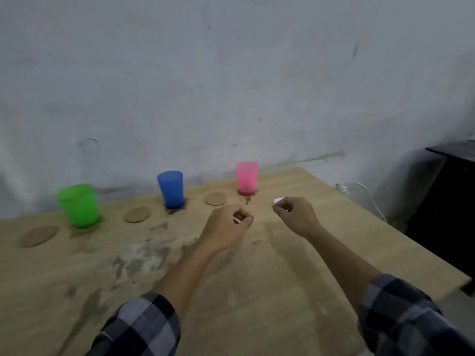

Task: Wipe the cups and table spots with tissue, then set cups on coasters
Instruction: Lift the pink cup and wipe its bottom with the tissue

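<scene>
Two forearms in dark plaid sleeves reach forward from the bottom edge over a pale wooden table (295, 291). The picture is soft and slightly blurred.

The left hand (226, 228) hovers above the middle of the table, fingers curled, thumb and fingertips pinching a thin tissue sliver (236, 221). The right hand (295, 214) hovers just to its right, apart from it, fingers also curled, gripping a small tissue scrap (277, 200) that pokes out at the knuckles.

Grey-brown stains (144, 255) blotch the wood left of the left arm.

Beyond the hands, three round cork coasters and three plastic cups alternate in a slanting row. From the left: left coaster (38, 236), green cup (78, 205), middle coaster (137, 214), blue cup (171, 188), right coaster (216, 198), pink cup (247, 177). Each cup stands upright on the bare table beside a coaster, not on one. A small dark spot (247, 200) marks the wood just in front of the pink cup.

Behind the green cup stands a faint clear glass (88, 155). A scuffed pale wall (231, 73) rises behind the table. At far right, a white cable (365, 192) hangs beside dark furniture (449, 201).
</scene>
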`<move>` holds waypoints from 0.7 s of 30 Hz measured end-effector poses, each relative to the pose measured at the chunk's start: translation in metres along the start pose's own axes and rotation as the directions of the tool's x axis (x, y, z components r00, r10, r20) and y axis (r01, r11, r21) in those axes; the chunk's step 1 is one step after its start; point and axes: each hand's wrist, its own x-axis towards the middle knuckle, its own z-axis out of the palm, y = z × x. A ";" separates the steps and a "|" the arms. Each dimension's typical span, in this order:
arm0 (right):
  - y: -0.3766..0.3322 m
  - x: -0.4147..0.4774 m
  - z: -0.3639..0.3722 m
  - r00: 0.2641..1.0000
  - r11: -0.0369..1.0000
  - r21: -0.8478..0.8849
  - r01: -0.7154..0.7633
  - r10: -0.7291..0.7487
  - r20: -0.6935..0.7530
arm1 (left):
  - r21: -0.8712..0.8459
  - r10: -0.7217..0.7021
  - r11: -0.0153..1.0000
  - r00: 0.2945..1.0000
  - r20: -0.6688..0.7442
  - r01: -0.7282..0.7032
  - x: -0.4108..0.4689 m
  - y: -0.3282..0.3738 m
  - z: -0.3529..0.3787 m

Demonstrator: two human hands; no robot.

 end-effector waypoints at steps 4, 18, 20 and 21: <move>0.042 0.025 0.006 0.991 0.984 -0.158 -0.077 0.058 -0.120 | -0.055 -0.068 0.996 0.995 0.067 0.071 0.027 -0.016 0.042; 0.080 0.066 0.026 0.955 0.787 -0.609 -0.101 -0.095 -0.280 | -0.015 -0.117 0.992 0.975 0.190 0.122 0.074 -0.048 0.075; 0.083 0.069 0.025 0.988 0.740 -0.667 -0.086 -0.026 -0.155 | 0.004 -0.114 0.993 0.973 0.203 0.115 0.075 -0.047 0.075; 0.084 0.070 0.025 0.996 0.739 -0.668 -0.082 0.038 -0.080 | 0.017 -0.113 0.994 0.971 0.211 0.112 0.075 -0.047 0.076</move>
